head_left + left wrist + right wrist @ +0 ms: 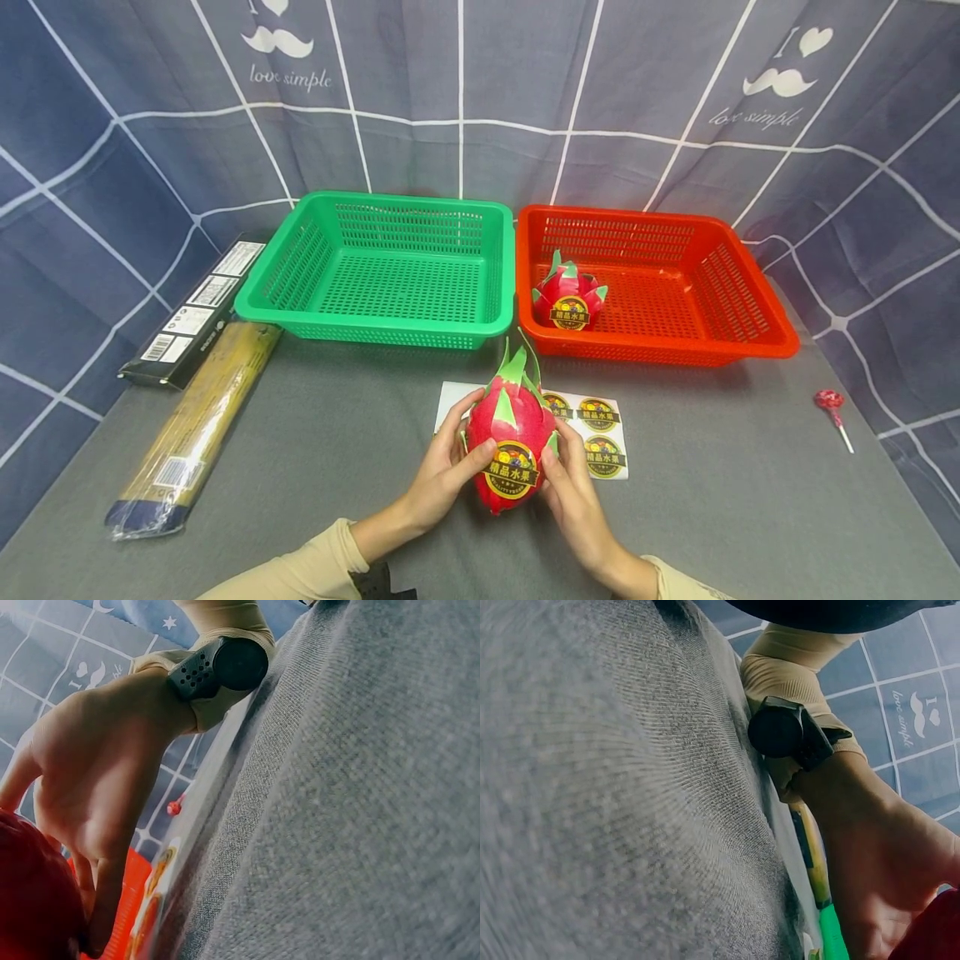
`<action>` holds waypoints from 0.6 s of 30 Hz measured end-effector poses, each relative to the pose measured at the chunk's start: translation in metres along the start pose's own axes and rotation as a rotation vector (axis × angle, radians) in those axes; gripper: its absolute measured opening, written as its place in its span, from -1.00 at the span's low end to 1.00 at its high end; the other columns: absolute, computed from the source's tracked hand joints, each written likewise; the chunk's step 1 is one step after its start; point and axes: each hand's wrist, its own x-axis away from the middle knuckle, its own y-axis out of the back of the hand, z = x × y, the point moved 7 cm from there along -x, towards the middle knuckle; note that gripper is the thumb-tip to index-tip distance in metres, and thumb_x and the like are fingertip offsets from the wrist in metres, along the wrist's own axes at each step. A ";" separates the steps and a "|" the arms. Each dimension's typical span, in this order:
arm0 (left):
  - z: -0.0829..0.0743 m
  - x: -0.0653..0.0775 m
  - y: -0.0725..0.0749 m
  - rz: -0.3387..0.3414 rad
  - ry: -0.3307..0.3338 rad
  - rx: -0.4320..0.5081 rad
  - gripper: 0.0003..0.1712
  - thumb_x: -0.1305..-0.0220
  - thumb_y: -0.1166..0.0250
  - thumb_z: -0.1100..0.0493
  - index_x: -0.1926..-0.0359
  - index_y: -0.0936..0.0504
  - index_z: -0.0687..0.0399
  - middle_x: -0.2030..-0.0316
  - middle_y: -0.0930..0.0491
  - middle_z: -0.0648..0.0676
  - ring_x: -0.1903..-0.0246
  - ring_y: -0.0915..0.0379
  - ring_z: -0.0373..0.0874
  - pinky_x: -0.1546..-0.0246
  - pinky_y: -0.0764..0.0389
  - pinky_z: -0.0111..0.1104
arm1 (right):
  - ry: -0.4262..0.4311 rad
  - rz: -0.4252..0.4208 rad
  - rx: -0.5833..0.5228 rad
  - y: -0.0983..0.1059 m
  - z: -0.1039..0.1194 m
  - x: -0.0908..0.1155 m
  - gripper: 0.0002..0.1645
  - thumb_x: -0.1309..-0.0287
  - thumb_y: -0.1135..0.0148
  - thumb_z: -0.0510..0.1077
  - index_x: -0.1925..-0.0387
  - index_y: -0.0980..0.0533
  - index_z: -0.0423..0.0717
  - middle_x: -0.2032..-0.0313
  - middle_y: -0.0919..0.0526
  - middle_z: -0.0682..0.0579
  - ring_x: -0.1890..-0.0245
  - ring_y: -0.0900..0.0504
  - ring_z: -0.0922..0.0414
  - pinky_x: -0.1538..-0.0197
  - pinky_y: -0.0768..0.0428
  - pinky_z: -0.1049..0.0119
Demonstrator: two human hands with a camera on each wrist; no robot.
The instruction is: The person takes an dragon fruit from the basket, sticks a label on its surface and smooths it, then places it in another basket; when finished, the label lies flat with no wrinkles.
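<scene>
Both hands hold a red dragon fruit (517, 417) with green leaf tips, its pointed end toward the person. My left hand (442, 467) grips its left side, the thumb lying at the edge of a round black-and-gold sticker (512, 469) on the fruit. From the other side my right hand (576, 496) grips it, thumb near the right flank. Behind the fruit lies a white sheet of the same round stickers (602, 433), partly covered by fruit and hands. In the left wrist view, the red fruit (34, 889) fills the lower left corner beside the fingers.
A green basket (375, 325) stands at the back, beside a red basket (660, 346) that contains another stickered dragon fruit (568, 292). To the left lie a black box (198, 312) and a bag of dry noodles (198, 425). A red lollipop (830, 402) lies far right.
</scene>
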 end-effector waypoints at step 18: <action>-0.006 0.001 -0.009 0.050 -0.231 0.076 -0.23 -0.09 -0.23 0.36 -0.28 -0.05 0.17 -0.12 -0.27 0.19 -0.02 -0.42 -0.15 0.08 -0.56 -0.25 | -0.061 -0.075 0.174 0.012 -0.002 -0.007 -0.34 -0.19 0.03 -0.24 -0.28 0.00 0.03 -0.10 -0.28 -0.22 0.08 -0.50 0.26 0.13 -0.56 0.33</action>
